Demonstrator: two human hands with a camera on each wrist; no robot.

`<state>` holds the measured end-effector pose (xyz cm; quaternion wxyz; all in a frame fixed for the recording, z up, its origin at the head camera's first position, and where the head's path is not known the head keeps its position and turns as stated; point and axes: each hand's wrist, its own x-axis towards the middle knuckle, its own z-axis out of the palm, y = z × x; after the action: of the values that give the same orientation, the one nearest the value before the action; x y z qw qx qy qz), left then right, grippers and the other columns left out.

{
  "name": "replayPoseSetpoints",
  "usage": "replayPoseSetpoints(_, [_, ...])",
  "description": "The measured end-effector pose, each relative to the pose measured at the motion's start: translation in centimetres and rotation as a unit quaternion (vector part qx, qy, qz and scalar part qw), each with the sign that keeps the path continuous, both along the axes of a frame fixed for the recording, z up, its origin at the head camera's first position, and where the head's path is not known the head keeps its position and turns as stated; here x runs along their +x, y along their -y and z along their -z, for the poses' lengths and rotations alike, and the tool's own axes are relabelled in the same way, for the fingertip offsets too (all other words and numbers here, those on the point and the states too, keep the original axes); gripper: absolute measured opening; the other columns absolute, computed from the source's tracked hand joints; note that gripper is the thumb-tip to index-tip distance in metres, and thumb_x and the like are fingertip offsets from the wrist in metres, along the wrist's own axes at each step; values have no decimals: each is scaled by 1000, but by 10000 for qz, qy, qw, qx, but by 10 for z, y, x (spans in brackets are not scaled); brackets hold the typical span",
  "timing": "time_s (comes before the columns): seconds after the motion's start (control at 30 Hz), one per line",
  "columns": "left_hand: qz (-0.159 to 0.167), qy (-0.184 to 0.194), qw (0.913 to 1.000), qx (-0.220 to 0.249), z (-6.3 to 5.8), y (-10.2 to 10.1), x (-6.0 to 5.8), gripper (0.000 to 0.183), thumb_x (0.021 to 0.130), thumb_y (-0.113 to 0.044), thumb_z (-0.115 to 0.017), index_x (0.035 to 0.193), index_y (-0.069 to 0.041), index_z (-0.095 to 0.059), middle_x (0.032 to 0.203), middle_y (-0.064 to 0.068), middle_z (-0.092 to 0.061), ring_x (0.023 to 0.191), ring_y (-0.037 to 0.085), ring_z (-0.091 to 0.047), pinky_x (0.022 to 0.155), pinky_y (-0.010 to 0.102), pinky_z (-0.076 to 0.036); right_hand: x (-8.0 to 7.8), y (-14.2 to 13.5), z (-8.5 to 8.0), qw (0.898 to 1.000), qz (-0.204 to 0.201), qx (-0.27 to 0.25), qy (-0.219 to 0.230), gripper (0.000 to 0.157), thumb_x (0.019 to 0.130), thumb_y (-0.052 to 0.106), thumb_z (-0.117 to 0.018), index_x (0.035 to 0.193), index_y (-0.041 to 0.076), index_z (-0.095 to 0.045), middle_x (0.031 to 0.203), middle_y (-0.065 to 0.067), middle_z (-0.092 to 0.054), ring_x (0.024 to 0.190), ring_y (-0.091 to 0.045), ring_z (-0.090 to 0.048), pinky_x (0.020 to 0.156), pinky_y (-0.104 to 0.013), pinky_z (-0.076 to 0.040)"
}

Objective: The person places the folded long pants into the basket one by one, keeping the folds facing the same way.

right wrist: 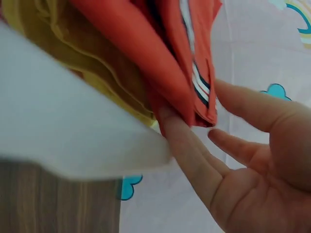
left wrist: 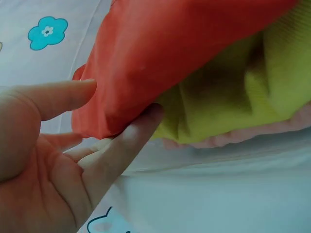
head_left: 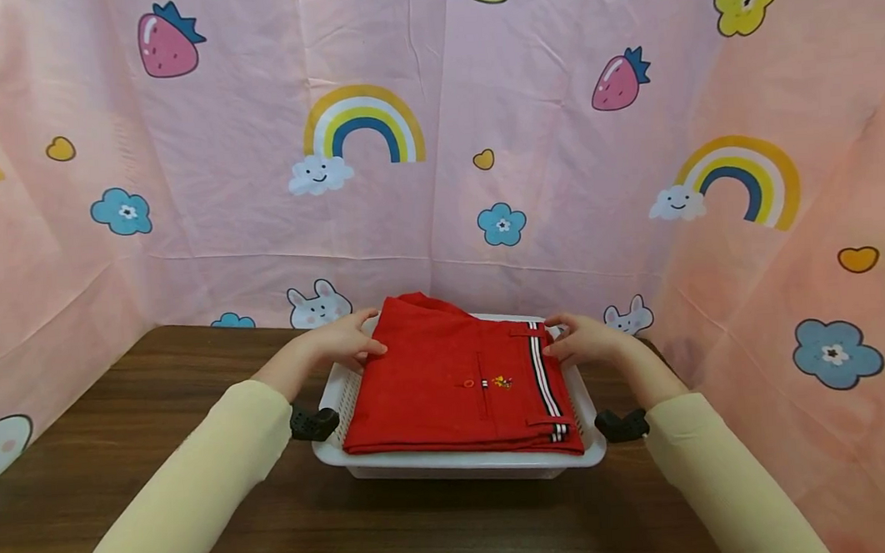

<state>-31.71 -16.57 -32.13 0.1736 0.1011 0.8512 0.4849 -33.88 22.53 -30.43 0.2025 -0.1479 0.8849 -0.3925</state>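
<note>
Folded red trousers point(head_left: 433, 385) with a striped waistband and a buttoned pocket lie on top in a white plastic basket point(head_left: 452, 460). My left hand point(head_left: 341, 340) is at their back left edge; its fingers reach in at the underside, thumb apart from the cloth. At the back right corner, by the waistband, is my right hand point(head_left: 588, 340), one finger tucked beneath the red fold. Below the trousers, the left wrist view shows a yellow-green garment point(left wrist: 218, 92) and a strip of pink cloth point(left wrist: 233, 140).
The basket stands on a dark wooden table point(head_left: 197, 473). Behind and at both sides hangs a pink curtain point(head_left: 439, 201) printed with rainbows, strawberries and flowers. Small black wrist devices, one on the left point(head_left: 313, 423) and one on the right point(head_left: 621, 425), sit beside the basket rim.
</note>
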Motion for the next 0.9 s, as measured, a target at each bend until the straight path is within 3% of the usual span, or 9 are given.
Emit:
replayPoseSetpoints(0.1, [119,94,9999,-27,-6,4,3,78,93,-9,-57,151,1,-6,144,31,-25,91,28,-57,71,40,-56,2,-3,-5,9993,-109,-284,227,61,96,11,-55,144,-7,-22,125,-30,-48,100,-33,-61,87,-45,-51])
replayPoseSetpoints(0.2, [170,132,9997,-103,-11,7,5,76,93,-10,-57,150,3,-8,141,31,-28,86,28,-58,70,40,-56,3,-4,-8,9991,-125,-369,173,60,96,10,-55,143,-9,-23,123,-31,-49,95,-33,-64,84,-45,-52])
replayPoseSetpoints(0.33, [229,45,9990,-371,-17,8,7,71,95,-11,-55,149,5,-12,133,33,-41,78,31,-64,71,42,-56,4,-6,-12,9995,-151,-189,-211,56,96,11,-55,141,-9,-27,123,-32,-50,91,-33,-65,82,-45,-53])
replayPoseSetpoints(0.47, [351,-136,9971,-657,-22,9,10,66,96,-12,-53,148,6,-15,126,33,-50,79,35,-67,74,44,-55,7,-11,-17,9952,-111,96,-972,49,97,11,-51,138,-9,-33,120,-34,-52,89,-35,-65,81,-46,-53])
replayPoseSetpoints(0.57, [453,-343,9945,-883,-26,9,11,64,96,-12,-53,147,7,-19,123,32,-52,79,36,-67,74,46,-55,9,-16,-21,9863,-19,358,-1611,44,99,11,-49,136,-10,-38,119,-34,-53,90,-37,-64,81,-48,-52])
replayPoseSetpoints(0.73, [496,-798,9868,-1318,-29,9,14,59,95,-13,-54,144,7,-28,111,25,-56,74,34,-67,68,42,-56,13,-27,-24,9621,321,952,-2536,43,99,17,-50,133,-9,-44,119,-31,-55,104,-43,-57,87,-53,-47])
replayPoseSetpoints(0.9, [503,-1427,9741,-1682,-34,12,15,53,94,-10,-54,140,8,-36,106,21,-59,69,30,-64,59,35,-52,13,-40,-25,9486,705,1117,-2877,48,100,25,-50,135,-8,-43,130,-33,-47,118,-48,-46,96,-59,-39])
